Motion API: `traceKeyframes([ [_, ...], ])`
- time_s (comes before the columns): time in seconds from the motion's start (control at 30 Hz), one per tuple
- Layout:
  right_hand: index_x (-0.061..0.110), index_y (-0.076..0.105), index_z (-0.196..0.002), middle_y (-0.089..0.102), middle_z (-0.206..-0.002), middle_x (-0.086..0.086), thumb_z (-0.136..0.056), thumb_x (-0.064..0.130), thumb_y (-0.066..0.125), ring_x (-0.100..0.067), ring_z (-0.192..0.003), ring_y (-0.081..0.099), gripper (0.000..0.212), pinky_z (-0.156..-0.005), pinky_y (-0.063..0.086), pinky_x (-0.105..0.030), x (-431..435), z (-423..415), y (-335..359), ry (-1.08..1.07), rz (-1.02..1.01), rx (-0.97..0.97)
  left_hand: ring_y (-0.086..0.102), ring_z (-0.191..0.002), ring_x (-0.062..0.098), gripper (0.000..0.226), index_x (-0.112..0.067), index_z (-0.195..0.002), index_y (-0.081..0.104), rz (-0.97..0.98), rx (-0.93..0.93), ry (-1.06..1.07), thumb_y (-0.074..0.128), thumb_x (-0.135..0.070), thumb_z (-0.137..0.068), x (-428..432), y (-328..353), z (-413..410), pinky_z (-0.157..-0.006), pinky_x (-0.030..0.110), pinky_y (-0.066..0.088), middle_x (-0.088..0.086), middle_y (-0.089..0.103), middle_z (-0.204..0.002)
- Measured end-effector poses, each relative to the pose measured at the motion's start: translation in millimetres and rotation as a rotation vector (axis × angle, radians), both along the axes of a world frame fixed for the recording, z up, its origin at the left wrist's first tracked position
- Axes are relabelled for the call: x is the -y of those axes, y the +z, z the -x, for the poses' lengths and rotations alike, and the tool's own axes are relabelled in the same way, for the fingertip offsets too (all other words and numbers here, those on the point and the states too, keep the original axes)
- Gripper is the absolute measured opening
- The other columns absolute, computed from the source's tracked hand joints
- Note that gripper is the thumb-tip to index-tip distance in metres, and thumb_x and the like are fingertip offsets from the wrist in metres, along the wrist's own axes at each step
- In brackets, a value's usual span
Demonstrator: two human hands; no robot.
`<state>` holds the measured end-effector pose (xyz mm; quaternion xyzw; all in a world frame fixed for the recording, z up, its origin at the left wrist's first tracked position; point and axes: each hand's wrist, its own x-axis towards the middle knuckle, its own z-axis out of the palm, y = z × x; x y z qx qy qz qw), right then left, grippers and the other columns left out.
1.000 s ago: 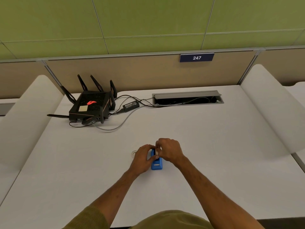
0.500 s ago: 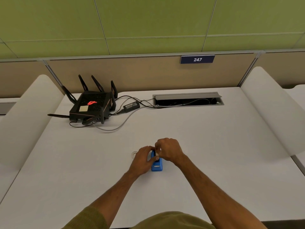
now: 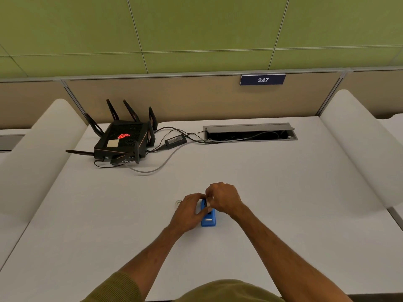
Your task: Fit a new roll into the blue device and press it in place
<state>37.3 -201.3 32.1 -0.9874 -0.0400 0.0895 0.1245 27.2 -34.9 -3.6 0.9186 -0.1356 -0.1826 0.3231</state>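
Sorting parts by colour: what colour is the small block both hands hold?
Bright blue plastic block, clearest in the head view.

1. A small blue block [image 3: 208,221] is lying flat on the white desk, near its front middle, its long side running away from the person.
2. Its near end is showing a small pale slot or label; the far end is sitting hidden under the fingers.
3. A little white piece [image 3: 208,203] is showing at the block's far end, too small to identify.
4. A faint pale ring [image 3: 178,202] is lying just left of the block.
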Motion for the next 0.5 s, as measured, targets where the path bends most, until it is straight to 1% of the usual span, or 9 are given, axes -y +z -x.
traceKeyframes([
  [0.1,0.023,0.080,-0.109,0.080,-0.107,0.002,-0.093,0.027,0.068,-0.021,-0.091,0.075,0.020,-0.071,0.051,-0.027,-0.2,1.8,0.8,0.018,-0.004,0.020,0.052,-0.142,0.020,0.053,-0.022,-0.145,0.052,-0.037,0.009,-0.022,0.060,-0.049,-0.101,-0.4,-0.1,0.6,-0.120,0.038,0.044,0.000,0.059,-0.150],
  [0.17,0.024,0.080,-0.108,0.079,-0.108,0.003,-0.094,0.027,0.068,-0.020,-0.092,0.074,0.019,-0.070,0.046,-0.026,0.1,2.7,0.4,0.008,-0.013,0.027,0.052,-0.142,0.020,0.051,-0.022,-0.146,0.051,-0.035,-0.001,-0.024,0.061,-0.046,-0.101,1.2,-0.2,1.2,-0.120,0.038,0.043,0.000,0.058,-0.150],
  [0.23,0.025,0.080,-0.110,0.080,-0.109,0.004,-0.094,0.026,0.068,-0.020,-0.093,0.075,0.020,-0.070,0.045,-0.026,-0.3,2.8,0.4,-0.002,-0.023,0.029,0.052,-0.142,0.021,0.052,-0.022,-0.147,0.049,-0.042,-0.010,-0.027,0.062,-0.043,-0.101,2.5,0.1,1.4,-0.120,0.038,0.044,0.001,0.056,-0.152],
  [0.3,0.024,0.080,-0.113,0.080,-0.110,0.003,-0.095,0.026,0.067,-0.020,-0.094,0.075,0.022,-0.072,0.047,-0.025,-1.1,2.6,0.6,-0.005,-0.026,0.024,0.053,-0.141,0.021,0.053,-0.022,-0.148,0.048,-0.048,-0.014,-0.030,0.064,-0.042,-0.101,2.7,-0.7,1.5,-0.119,0.038,0.045,0.001,0.056,-0.152],
  [0.37,0.024,0.080,-0.114,0.080,-0.110,0.002,-0.095,0.025,0.067,-0.020,-0.095,0.075,0.023,-0.075,0.052,-0.027,-0.5,2.4,0.4,-0.019,-0.035,0.011,0.054,-0.139,0.021,0.053,-0.023,-0.146,0.048,-0.042,-0.011,-0.039,0.064,-0.043,-0.100,1.9,-1.0,2.5,-0.118,0.038,0.045,0.000,0.058,-0.149],
  [0.43,0.022,0.080,-0.112,0.080,-0.109,0.002,-0.091,0.023,0.070,-0.020,-0.096,0.075,0.023,-0.080,0.059,-0.031,1.7,1.5,0.3,-0.034,-0.049,-0.020,0.053,-0.139,0.019,0.053,-0.024,-0.146,0.048,-0.022,-0.013,-0.046,0.060,-0.048,-0.101,0.9,-0.5,3.0,-0.117,0.038,0.045,-0.001,0.059,-0.148],
  [0.5,0.021,0.081,-0.109,0.079,-0.109,0.001,-0.087,0.023,0.075,-0.021,-0.098,0.074,0.024,-0.084,0.061,-0.033,3.6,0.2,1.5,-0.023,-0.072,-0.047,0.052,-0.140,0.019,0.052,-0.024,-0.146,0.048,-0.020,-0.022,-0.044,0.056,-0.051,-0.103,0.1,0.0,1.9,-0.116,0.038,0.044,-0.001,0.058,-0.149],
])
